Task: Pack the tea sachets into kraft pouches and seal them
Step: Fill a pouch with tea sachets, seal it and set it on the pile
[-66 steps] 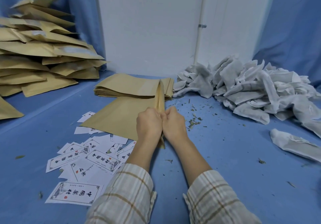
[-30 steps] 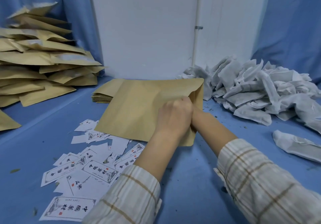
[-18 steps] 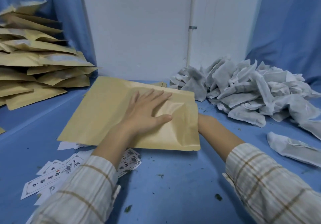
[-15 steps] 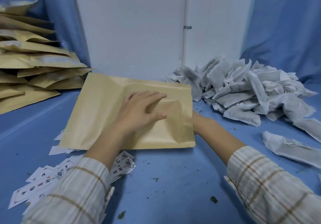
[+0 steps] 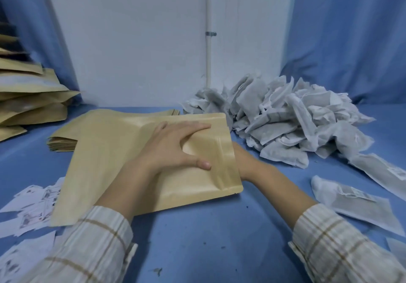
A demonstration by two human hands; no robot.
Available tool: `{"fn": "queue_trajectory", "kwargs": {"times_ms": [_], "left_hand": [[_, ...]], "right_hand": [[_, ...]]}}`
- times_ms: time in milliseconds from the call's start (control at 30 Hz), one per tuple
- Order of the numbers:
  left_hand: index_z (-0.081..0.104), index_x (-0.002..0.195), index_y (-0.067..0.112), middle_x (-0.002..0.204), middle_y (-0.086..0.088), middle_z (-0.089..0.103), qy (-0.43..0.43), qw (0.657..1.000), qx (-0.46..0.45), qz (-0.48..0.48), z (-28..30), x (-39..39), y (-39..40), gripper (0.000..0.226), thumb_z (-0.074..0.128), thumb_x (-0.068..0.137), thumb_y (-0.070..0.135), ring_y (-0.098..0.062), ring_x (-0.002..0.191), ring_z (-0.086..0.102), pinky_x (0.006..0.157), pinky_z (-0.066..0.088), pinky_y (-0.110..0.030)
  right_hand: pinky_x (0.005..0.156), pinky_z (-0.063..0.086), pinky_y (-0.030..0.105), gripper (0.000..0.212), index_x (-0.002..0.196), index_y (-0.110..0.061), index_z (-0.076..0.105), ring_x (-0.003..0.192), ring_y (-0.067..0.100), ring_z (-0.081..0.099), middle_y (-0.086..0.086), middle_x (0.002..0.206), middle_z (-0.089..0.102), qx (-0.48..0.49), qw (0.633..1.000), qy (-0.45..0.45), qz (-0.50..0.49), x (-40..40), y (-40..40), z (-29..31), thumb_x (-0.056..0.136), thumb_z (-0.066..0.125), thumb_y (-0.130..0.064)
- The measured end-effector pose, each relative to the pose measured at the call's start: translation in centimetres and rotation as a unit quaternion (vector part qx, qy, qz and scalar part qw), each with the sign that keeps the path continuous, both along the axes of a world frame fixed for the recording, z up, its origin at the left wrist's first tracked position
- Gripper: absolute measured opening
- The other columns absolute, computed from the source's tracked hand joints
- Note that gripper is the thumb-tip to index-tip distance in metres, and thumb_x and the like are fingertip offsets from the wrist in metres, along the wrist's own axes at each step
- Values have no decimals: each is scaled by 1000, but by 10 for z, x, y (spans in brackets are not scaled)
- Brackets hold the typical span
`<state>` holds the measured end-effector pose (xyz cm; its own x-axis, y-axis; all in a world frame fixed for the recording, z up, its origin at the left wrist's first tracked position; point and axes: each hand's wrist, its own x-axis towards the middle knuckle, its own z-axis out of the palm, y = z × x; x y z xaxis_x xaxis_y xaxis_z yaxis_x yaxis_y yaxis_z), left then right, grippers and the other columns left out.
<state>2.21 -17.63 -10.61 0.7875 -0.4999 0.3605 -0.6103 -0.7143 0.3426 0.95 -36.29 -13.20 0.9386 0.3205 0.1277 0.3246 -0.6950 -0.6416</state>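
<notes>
A flat kraft pouch (image 5: 105,151) lies across the blue table in front of me, its mouth facing right. My left hand (image 5: 175,148) rests on top of it with fingers spread, pressing over a bulge near the mouth. My right hand (image 5: 240,159) reaches into the pouch mouth; only its heel and wrist show, and the fingers are hidden inside. A big heap of white tea sachets (image 5: 285,124) sits to the right. Two loose sachets (image 5: 356,201) lie nearer me on the right.
A stack of flat empty pouches (image 5: 63,143) lies behind the held pouch. Filled kraft pouches (image 5: 28,102) are piled at the far left. Printed paper labels (image 5: 28,208) are scattered at the near left. Tea crumbs dot the blue cloth.
The pouch went from being held on edge between both hands to lying flat. My left hand spread out on top of it, and my right hand slid into its mouth.
</notes>
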Motion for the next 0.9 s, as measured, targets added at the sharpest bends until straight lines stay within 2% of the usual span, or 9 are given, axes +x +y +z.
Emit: {"fn": "queue_trajectory", "kwargs": {"times_ms": [100,167,300,400,500,633,700,767,900], "left_hand": [[50,119,60,123,34,51,20,997,-73,9,-4,8,-2,78,82,48,61,4,119,46,104,33,-24],[53,116,60,120,33,54,22,996,-83,32,-8,11,-4,75,83,47,60,2,115,50,103,37,-28],[51,115,62,118,32,58,44,991,-116,50,-10,17,-11,78,84,45,60,2,111,52,100,41,-29],[53,116,61,114,34,58,72,986,-143,46,-13,20,-21,79,84,43,59,3,110,51,99,41,-27],[53,111,65,101,41,57,96,980,-170,43,-17,24,-29,76,85,43,58,5,107,52,93,42,-22],[53,106,68,97,44,56,104,974,-196,51,-18,29,-31,74,84,40,60,12,102,50,86,41,-17],[54,105,69,98,46,56,105,972,-205,47,-17,29,-29,71,85,41,60,16,100,49,84,40,-15],[54,104,68,101,42,58,107,969,-217,48,-16,28,-27,73,84,37,63,14,101,51,85,42,-17],[53,97,72,94,49,54,96,961,-249,67,-10,27,-19,73,81,30,68,25,92,47,72,38,-4]], "right_hand": [[56,39,10,15,80,-35,57,71,-2,51,-18,76,55,90,993,-59,-54,5,-3,-3,88,58,-23],[72,47,21,14,92,-22,69,82,7,58,-10,85,65,112,975,-166,-98,10,-16,-7,83,62,-14],[92,38,35,32,105,-19,70,112,24,50,2,117,62,-101,912,-312,-246,21,-57,-8,78,58,-6],[110,13,42,34,111,-14,67,134,32,27,14,145,37,-270,868,-295,-296,34,-74,-7,77,62,-13],[114,-2,43,30,115,-23,63,141,31,9,15,151,22,-304,859,-250,-328,42,-80,-8,87,50,-22],[103,19,40,49,133,-28,42,126,27,34,8,127,52,-330,843,-218,-364,48,-84,-10,86,46,-15],[90,26,35,57,139,-20,36,116,28,42,8,115,58,-306,839,-251,-375,47,-83,-9,85,47,-8],[84,28,34,43,128,-16,54,107,30,46,10,106,63,-235,848,-301,-368,44,-82,-4,87,48,-7],[83,36,24,27,103,-23,72,92,26,52,-3,89,71,40,892,-366,-263,35,-80,14,83,64,-7]]}}
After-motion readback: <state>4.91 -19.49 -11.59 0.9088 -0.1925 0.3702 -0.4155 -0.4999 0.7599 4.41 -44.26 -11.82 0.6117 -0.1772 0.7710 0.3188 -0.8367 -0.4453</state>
